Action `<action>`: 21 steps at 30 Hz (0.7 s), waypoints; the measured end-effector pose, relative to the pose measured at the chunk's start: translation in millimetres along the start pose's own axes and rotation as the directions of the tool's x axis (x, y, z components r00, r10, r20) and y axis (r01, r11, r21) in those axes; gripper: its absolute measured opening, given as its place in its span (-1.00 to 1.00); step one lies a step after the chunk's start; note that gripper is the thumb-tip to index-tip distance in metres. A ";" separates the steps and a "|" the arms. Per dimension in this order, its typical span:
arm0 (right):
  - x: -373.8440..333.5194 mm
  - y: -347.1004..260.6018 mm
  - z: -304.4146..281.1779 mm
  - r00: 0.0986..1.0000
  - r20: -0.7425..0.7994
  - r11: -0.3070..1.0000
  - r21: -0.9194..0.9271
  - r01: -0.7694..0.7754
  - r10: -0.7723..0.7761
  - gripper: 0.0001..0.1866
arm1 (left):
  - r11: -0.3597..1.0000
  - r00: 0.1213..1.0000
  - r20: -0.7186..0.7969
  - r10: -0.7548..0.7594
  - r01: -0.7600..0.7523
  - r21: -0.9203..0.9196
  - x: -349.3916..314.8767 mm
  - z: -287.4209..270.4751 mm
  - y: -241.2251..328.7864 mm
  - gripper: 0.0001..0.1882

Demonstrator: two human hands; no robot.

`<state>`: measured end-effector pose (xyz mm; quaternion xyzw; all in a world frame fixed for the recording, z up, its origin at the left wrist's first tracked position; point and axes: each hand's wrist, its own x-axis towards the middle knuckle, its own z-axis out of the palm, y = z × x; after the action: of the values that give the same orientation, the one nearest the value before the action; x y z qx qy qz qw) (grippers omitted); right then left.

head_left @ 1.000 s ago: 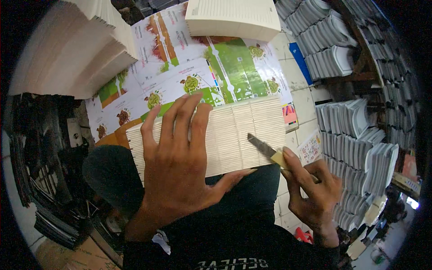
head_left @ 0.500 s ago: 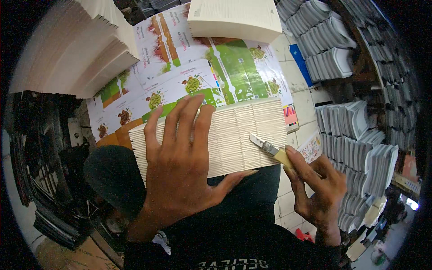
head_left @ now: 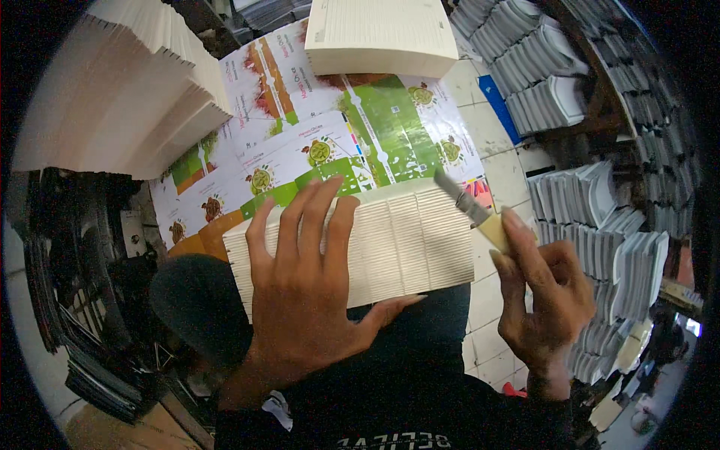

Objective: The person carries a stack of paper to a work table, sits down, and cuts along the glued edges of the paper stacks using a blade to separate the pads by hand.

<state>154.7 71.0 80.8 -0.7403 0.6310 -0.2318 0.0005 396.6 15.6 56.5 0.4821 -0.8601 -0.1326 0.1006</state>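
Across my lap lies a block of folded paper sections (head_left: 390, 244), its ridged spines facing up and crossed by several lines. My left hand (head_left: 304, 259) rests on the block's left half, fingers spread, thumb stretched along the near edge. In my right hand (head_left: 544, 292) is a flat paintbrush (head_left: 480, 211) with a pale yellow handle and metal band, pinched between thumb and fingers. Its bristles are raised at the block's far right corner, blurred; whether they touch the paper I cannot tell.
Printed sheets (head_left: 289, 154) in green, brown and white cover the surface ahead. Another paper block (head_left: 386, 34) sits on it at the far side; a tall paper stack (head_left: 142, 90) rises at left. Bundles of printed sections (head_left: 577, 202) line the right, beside a tiled floor (head_left: 491, 296).
The brush has lifted from the middle of the spines and moved right and away, beyond the block's right part. My left hand stays spread on the block; the view has shifted slightly.
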 end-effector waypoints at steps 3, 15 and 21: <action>-9.2 5.9 -2.4 0.993 0.115 0.998 0.064 -0.021 0.013 -0.46 | 1.000 1.000 -0.028 0.009 -0.009 -0.005 5.0 1.4 -0.6 0.05; -11.9 5.2 -2.3 0.968 0.251 0.999 0.031 -0.015 0.007 -0.34 | 1.000 1.000 0.014 -0.010 0.010 -0.005 3.6 1.8 -3.0 0.07; -8.1 1.8 -7.3 0.958 0.279 0.989 0.103 -0.102 0.070 -0.49 | 1.000 1.000 0.016 -0.021 0.021 -0.022 2.5 3.5 -4.4 0.16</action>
<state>149.7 80.3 84.0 -0.7358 0.6419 -0.1632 0.1411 397.8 11.8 51.9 0.4889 -0.8544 -0.1469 0.0975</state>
